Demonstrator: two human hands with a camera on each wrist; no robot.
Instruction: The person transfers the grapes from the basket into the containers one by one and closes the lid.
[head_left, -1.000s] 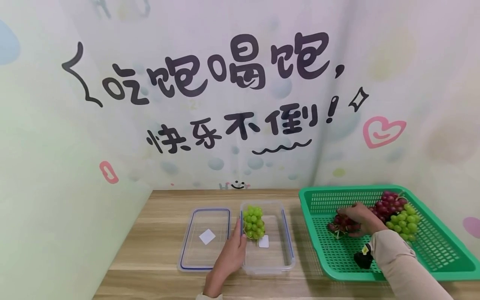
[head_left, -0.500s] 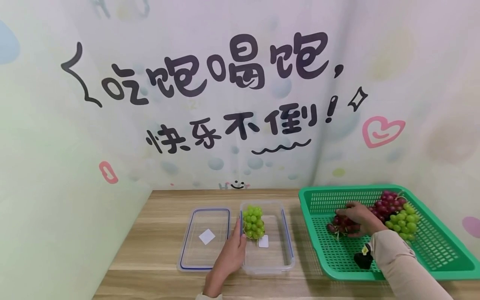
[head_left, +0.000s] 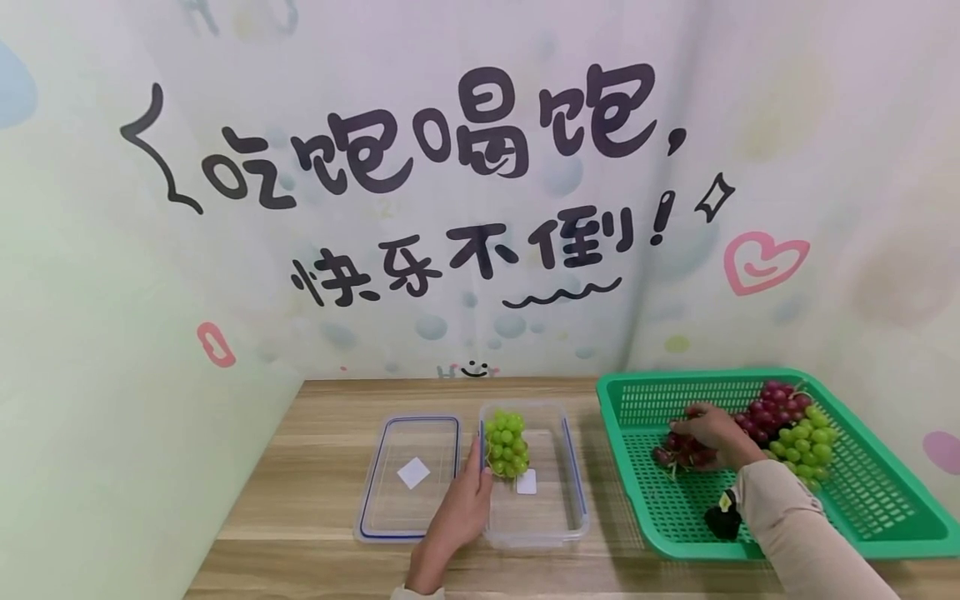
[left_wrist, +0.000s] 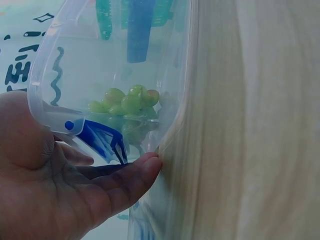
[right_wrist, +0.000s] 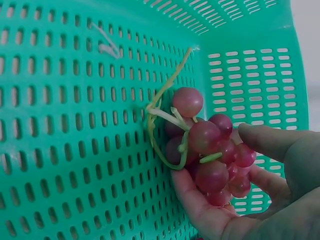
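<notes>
A bunch of red grapes (right_wrist: 207,150) with a curling green stem lies low in the green basket, and my right hand (head_left: 712,433) holds it with thumb on one side and fingers cupped under the other. At the left wall of a clear plastic container (head_left: 536,533), my left hand (head_left: 461,500) grips the side, thumb at the rim and fingers along the outer wall by a blue-edged clip (left_wrist: 102,141). Inside that container sits a bunch of green grapes (head_left: 507,446), against its left side.
The green basket (head_left: 637,517) also holds more red grapes (head_left: 776,408) and green grapes (head_left: 804,450) at its right. A clear lid with a blue seal (head_left: 397,517) lies left of the container. A printed curtain (head_left: 420,333) hangs behind the wooden table (head_left: 285,500).
My right hand and forearm have shifted very slightly left over the red grapes. The left hand and the container have stayed where they were.
</notes>
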